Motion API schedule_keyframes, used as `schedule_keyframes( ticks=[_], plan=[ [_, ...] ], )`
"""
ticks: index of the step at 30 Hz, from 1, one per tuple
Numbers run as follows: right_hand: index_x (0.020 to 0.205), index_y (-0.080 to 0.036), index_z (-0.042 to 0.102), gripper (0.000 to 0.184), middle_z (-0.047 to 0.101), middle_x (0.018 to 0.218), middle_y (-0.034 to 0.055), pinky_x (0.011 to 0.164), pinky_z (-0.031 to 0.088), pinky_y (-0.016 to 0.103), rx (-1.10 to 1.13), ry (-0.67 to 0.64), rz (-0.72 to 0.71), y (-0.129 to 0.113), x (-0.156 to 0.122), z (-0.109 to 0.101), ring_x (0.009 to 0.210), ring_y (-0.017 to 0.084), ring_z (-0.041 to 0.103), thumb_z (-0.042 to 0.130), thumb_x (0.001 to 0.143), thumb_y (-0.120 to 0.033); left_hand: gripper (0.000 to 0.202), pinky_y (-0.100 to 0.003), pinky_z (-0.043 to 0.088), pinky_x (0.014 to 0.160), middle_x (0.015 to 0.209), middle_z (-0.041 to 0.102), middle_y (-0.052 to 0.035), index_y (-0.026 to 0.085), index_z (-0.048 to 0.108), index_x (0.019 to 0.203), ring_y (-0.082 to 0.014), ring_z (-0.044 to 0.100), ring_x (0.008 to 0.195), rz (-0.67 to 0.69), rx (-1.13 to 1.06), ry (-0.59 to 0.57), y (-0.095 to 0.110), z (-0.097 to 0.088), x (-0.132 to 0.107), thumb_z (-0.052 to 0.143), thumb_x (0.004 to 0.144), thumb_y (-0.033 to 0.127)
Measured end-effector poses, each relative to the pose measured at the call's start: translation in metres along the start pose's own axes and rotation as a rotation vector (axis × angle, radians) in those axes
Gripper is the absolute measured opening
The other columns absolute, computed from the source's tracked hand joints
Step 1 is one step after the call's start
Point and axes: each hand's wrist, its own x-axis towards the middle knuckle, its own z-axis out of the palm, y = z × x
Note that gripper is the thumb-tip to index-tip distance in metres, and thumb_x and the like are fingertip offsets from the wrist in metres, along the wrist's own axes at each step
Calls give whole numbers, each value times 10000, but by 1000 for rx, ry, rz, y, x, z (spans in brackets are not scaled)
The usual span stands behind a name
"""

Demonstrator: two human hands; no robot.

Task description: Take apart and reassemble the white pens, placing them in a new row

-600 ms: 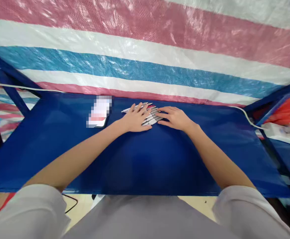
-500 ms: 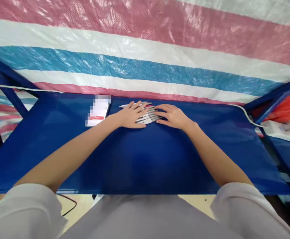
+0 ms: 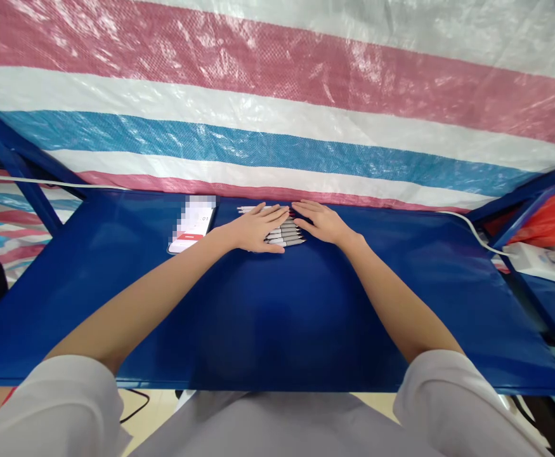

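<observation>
Several slim white and grey pens (image 3: 287,235) lie side by side on the blue table (image 3: 277,304), their dark tips pointing right. My left hand (image 3: 255,230) rests flat over their left part, fingers stretched out, and hides much of them. At the far side of the group, white pen ends (image 3: 248,209) stick out behind that hand. My right hand (image 3: 322,222) lies at the right end of the group, open, with its fingertips by the far pens and its thumb near the tips. Neither hand grips a pen.
A phone (image 3: 192,225) with a lit, partly blurred screen lies left of my left hand. A striped plastic sheet (image 3: 277,114) hangs behind the table. Blue metal posts (image 3: 25,181) stand at the sides, and a white cable (image 3: 472,228) runs down at the right.
My right hand has flattened, its fingers closer together, and shifted slightly back from the pens' tips. The pens lie more evenly side by side. The view has tilted up a little.
</observation>
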Motion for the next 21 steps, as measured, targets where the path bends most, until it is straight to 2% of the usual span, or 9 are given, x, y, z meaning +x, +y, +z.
schedule_keyframes(
  ticks=[6, 10, 13, 15, 21],
  plan=[
    [1398, -149, 517, 489, 556, 1430, 90, 1139, 426, 397, -24, 3, 30, 1, 6, 1, 1338, 233, 519, 425, 973, -372, 1006, -414, 22, 1218, 1616, 173, -161, 60, 188, 1548, -273, 131, 1505, -4, 2, 54, 2, 1, 3, 376, 853, 763],
    [1416, -190, 497, 493, 539, 1448, 62, 1124, 442, 395, -12, -7, 34, -1, 10, 2, 1336, 222, 521, 422, 974, -397, 974, -440, 22, 1221, 1621, 166, -150, 70, 202, 1549, -305, 113, 1504, -96, 38, 131, 7, -1, -9, 374, 868, 745],
    [1410, -173, 504, 496, 537, 1450, 64, 1133, 429, 373, -7, 0, 7, -5, 14, 3, 1341, 215, 515, 408, 982, -404, 1053, -480, 60, 1212, 1624, 138, -171, 60, 218, 1544, -364, 81, 1498, -234, 65, 103, 12, 2, -20, 392, 817, 801],
    [1404, -160, 512, 496, 540, 1448, 72, 1137, 422, 363, -7, -4, -22, -8, 16, 4, 1346, 214, 510, 403, 985, -402, 1098, -491, 78, 1207, 1624, 119, -189, 49, 183, 1550, -390, 90, 1492, -278, 80, 87, 14, 6, -25, 401, 799, 820],
    [1401, -179, 516, 497, 528, 1458, 65, 1098, 465, 394, -49, -51, -17, -20, 15, 4, 1333, 231, 522, 386, 989, -424, 985, -490, 59, 1207, 1630, 138, -153, 89, 184, 1557, -368, 69, 1499, -250, 109, 87, 4, 17, -28, 369, 860, 761]
  ],
)
